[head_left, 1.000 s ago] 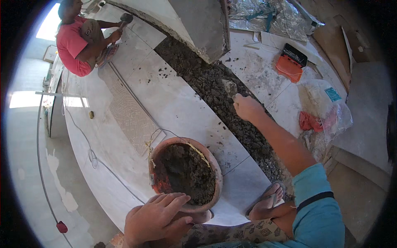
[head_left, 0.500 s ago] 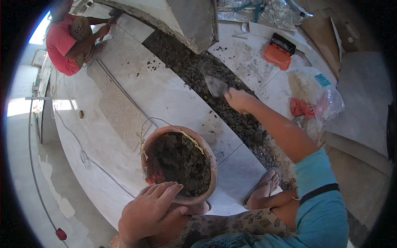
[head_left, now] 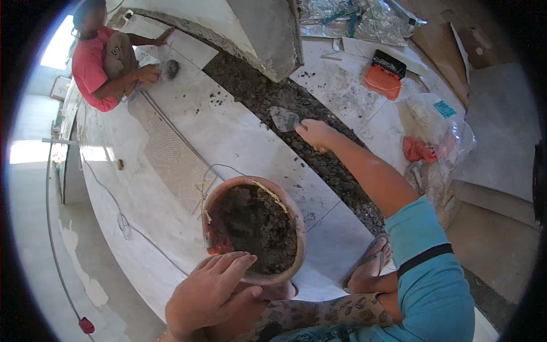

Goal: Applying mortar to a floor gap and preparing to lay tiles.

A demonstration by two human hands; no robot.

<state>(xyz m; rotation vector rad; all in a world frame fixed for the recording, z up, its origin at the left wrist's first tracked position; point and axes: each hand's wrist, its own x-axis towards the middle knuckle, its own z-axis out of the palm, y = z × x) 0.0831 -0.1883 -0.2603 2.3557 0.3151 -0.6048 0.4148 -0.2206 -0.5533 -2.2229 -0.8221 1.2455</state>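
My right hand (head_left: 317, 135) is closed round the handle of a trowel (head_left: 284, 119), whose grey blade lies over the dark strip of wet mortar (head_left: 250, 85) between the pale tiles. My left hand (head_left: 212, 289) holds nothing; its fingers are stretched out over my knee, close to the near rim of a round bucket (head_left: 301, 246). Dark mortar (head_left: 256, 228) fills the lower part of this bucket, which has a wire handle and stands on the tiles in front of me.
At the far left a co-worker in a pink shirt (head_left: 91, 71) crouches on the tiles, a hand near a dark lump (head_left: 170, 69). An open orange-and-black case (head_left: 383, 80) and a clear plastic bag (head_left: 439, 128) lie right. A concrete block's corner (head_left: 279, 65) juts over the strip. A cable (head_left: 154, 245) crosses the tiles.
My right hand and the trowel have shifted slightly left along the strip. My left hand stays by the bucket. The co-worker has straightened somewhat, one hand now resting on the tiles.
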